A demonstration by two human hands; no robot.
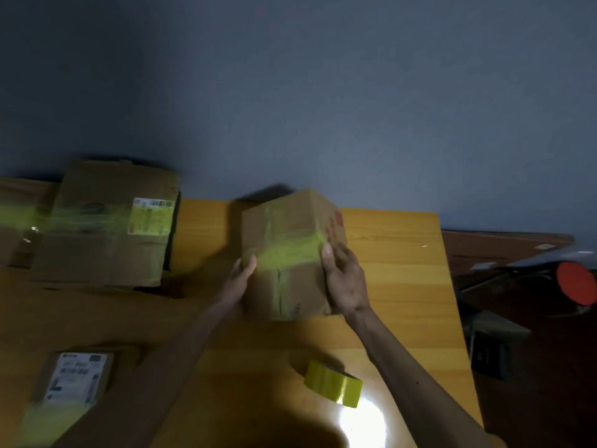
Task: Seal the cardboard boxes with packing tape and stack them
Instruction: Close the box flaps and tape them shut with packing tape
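From my head camera I count four cardboard boxes, one roll of tape and my two hands. The box I am working on [290,253] sits at the centre of the yellow desk [403,286], with a yellow tape band running across its top face and a second strip running down the seam towards me. My left hand [240,276] grips its left edge, thumb lying on the tape band, the other fingers hidden behind the side. My right hand [344,279] clasps the right edge, thumb on the top by the end of the band, fingers wrapped down the side. Whether the box rests on the desk or is lifted, I cannot tell.

The roll of yellow tape [332,383] lies at 5 o'clock from that box, near my right forearm. A large taped box [106,227] with a label stands at 10 o'clock, and just beside it at 9 o'clock a further box [16,221] is cut off by the frame. A small labelled box [77,379] lies at 8 o'clock. A red round object [578,284], blurred, sits off the desk at 3 o'clock.
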